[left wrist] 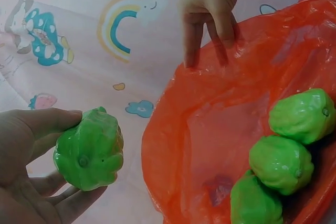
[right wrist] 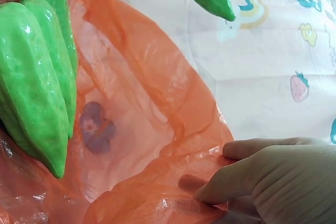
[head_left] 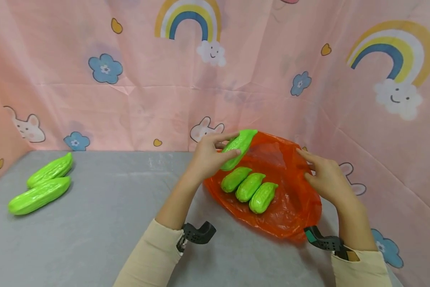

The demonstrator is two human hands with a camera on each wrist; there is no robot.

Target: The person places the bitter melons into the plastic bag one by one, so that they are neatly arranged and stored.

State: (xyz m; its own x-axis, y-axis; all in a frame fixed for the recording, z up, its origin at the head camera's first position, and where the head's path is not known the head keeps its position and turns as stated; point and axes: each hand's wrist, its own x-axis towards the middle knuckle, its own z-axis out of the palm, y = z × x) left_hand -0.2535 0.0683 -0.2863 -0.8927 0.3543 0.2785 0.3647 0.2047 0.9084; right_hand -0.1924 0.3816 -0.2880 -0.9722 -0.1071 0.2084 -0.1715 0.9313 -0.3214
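My left hand (head_left: pixel 208 156) grips a bright green bitter melon (head_left: pixel 240 146) between thumb and fingers, tilted with its stem end up, over the left rear of a red plastic bag (head_left: pixel 290 203). Lobed and blunt, this melon's end faces the left wrist camera (left wrist: pixel 90 153). Three more bitter melons (head_left: pixel 250 187) lie side by side in the spread bag. At the bag's right rim, my right hand (head_left: pixel 326 175) pinches the thin film, with the thumb on one side and fingers (right wrist: pixel 262 144) on the other.
Two more bitter melons (head_left: pixel 40 195) lie close together at the far left of the grey table (head_left: pixel 114 223). Behind and on the right, a pink printed cloth (head_left: pixel 139 103) walls in the table.
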